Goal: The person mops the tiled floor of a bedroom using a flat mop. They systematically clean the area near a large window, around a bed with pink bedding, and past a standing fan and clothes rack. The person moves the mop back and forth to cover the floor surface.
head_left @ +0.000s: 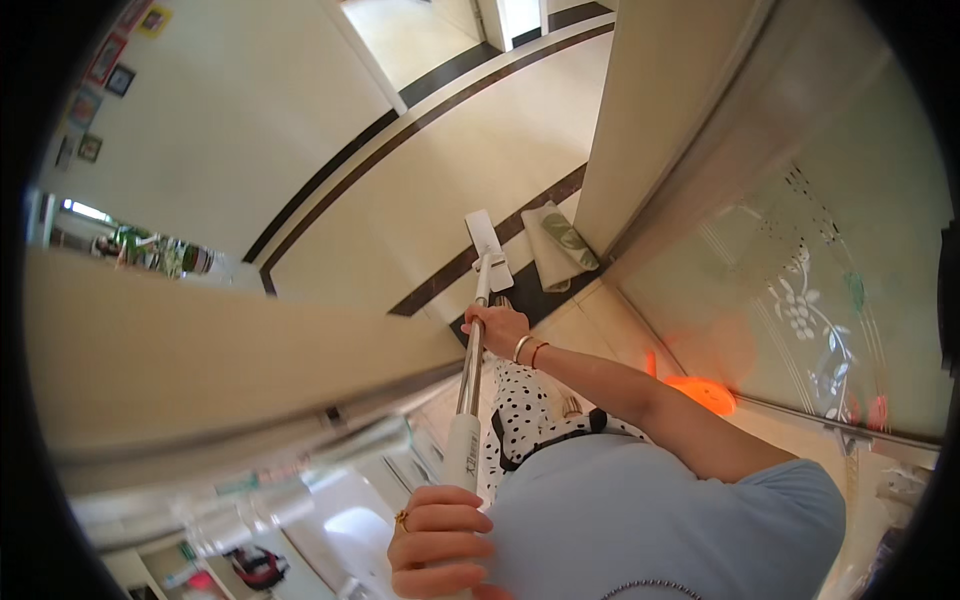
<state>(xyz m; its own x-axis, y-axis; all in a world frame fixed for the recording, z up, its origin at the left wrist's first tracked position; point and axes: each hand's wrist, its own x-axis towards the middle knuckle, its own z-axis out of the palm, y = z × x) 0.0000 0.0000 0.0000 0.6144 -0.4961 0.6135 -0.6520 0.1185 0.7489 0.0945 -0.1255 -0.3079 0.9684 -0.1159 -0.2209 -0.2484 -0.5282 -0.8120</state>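
A flat mop with a metal pole [470, 378] slants from the doorway floor up toward my body. My right hand [500, 328] is closed around the pole, with a bracelet and a red cord on its wrist. My left hand [440, 545], a ring on one finger, is wrapped over the top end of the white handle grip [461, 452], hiding that end. The white rectangular mop head [480, 232] lies on the floor across the dark threshold strip, beside a folded beige and green mat [556, 245].
A frosted glass door [740, 290] with a flower pattern stands at the right, an orange plastic basin [705, 393] by its foot. A blurred pale door or wall edge [230, 360] fills the left. Beyond lies a cream floor [430, 195] with dark bands; picture frames [107, 58] hang at far left.
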